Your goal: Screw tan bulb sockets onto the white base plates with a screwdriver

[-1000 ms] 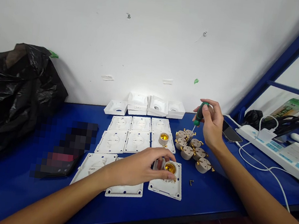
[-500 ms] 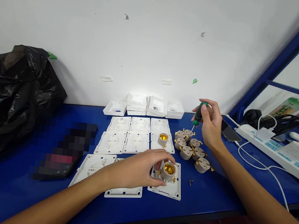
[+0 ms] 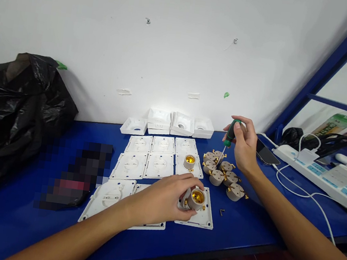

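Presently, the left hand [image 3: 169,195] grips a lamp socket [image 3: 197,198] between thumb and fingers. The socket's open, brass-lined end faces up, and its body is positioned over a white plate [image 3: 205,219]. Whether the socket is fully seated on the plate cannot be determined; the fingers cover part of the contact area.

The right hand [image 3: 245,141] is closed around the green handle of a screwdriver [image 3: 231,132]. The shaft slants downward, with the tip among the group of round sockets [image 3: 216,177] located below and in front of the right hand. These units have brass tabs at their sides. Contact between the tip and any one unit cannot be confirmed.

Two small screws [image 3: 221,212] lie between the left hand and the right forearm, just beside the plate. Directly beyond the left hand, a second socket [image 3: 189,162] stands open end up on another plate. Further plates [image 3: 130,165] are laid out in rows beyond and to the left of the left hand, some partly covered by the left forearm. White box covers [image 3: 182,123] stand behind the rows, near the wall.

Outward of the right hand are a phone [image 3: 267,152], white cables [image 3: 290,191] and a power strip [image 3: 324,173]. A black bag [image 3: 15,117] is located well to the left of the left hand.
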{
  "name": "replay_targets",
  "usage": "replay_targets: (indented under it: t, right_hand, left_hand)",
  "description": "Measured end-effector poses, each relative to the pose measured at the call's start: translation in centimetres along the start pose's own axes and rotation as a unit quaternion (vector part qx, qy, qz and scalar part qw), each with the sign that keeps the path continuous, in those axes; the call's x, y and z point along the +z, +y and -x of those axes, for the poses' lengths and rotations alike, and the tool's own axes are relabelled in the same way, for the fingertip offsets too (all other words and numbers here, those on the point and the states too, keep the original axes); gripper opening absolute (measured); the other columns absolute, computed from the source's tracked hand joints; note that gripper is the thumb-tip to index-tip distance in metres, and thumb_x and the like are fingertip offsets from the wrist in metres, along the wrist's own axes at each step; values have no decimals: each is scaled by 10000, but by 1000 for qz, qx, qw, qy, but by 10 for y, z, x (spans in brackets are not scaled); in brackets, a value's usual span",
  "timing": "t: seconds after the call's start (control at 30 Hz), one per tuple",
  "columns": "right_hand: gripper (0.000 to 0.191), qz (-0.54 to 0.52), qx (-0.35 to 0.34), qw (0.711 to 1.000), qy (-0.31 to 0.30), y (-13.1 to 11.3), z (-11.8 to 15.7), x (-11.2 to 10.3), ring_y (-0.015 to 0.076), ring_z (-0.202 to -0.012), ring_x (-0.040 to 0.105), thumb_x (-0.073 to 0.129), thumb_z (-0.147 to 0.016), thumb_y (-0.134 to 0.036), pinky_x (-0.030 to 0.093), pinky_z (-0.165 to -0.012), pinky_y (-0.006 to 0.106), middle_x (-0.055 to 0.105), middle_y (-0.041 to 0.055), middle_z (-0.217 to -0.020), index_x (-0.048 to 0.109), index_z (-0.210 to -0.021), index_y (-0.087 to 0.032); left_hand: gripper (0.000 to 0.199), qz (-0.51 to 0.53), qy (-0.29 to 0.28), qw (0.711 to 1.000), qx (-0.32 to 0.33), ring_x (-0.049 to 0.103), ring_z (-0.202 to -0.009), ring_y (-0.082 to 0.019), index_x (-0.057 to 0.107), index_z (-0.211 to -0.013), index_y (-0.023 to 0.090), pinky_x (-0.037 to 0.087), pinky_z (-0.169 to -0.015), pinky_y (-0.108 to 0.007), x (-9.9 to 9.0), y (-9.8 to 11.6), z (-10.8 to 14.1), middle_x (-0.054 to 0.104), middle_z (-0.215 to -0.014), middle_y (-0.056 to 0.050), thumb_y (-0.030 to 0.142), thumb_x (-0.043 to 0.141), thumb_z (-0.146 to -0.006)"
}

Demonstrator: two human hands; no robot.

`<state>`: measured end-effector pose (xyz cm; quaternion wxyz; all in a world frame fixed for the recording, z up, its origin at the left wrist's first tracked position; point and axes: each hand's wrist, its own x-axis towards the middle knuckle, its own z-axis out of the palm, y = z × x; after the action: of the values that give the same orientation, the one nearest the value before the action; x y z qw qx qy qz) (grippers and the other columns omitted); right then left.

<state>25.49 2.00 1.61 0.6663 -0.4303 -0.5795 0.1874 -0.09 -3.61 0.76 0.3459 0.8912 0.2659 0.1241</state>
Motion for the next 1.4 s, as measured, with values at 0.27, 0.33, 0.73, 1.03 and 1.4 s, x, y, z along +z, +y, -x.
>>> replay_targets:
  t: [0.27,0.33,0.73,1.03,1.4]
  right_hand:
    - [227,-35,-21,998,50,1,-1,-2,119,-557,578,597,-979,-469,402,-435,249,634,-2,-824,591,-1126,-295]
    - [228,-47,-21,997,62,0,-3,-4,119,-550,575,608,-972,-468,392,-425,248,638,0,-826,599,-1114,-290]
    - [197,-32,-33,998,47,-17,7,4,122,-489,508,561,-989,-454,383,-442,287,621,-4,-776,595,-1108,-301]
    - [270,-57,43,989,-129,-25,16,7,112,-507,463,610,-959,-504,337,-390,248,661,4,-793,606,-1127,-293]
    - [289,-96,109,954,-263,-23,24,11,70,-453,512,673,-943,-475,405,-345,184,699,-4,-823,610,-1137,-270]
  left_hand:
    - [370,-5,2,1000,3,609,-843,-197,616,-1204,245,454,-747,-308,2,1,-1,659,-1058,-32,289,754,-864]
    - [373,-6,0,1000,1,604,-831,-193,616,-1217,253,449,-739,-305,1,1,0,655,-1047,-28,303,750,-873]
    - [414,28,1,999,-21,572,-762,-178,661,-1202,255,422,-671,-296,-4,7,0,604,-897,-13,596,592,-977]
    - [412,65,-17,997,-25,552,-774,-178,675,-1135,241,432,-683,-297,-6,4,-2,597,-921,-21,608,625,-954]
    - [419,76,-5,997,-18,557,-781,-183,693,-1123,248,443,-703,-304,-3,2,-2,591,-924,-23,622,632,-944]
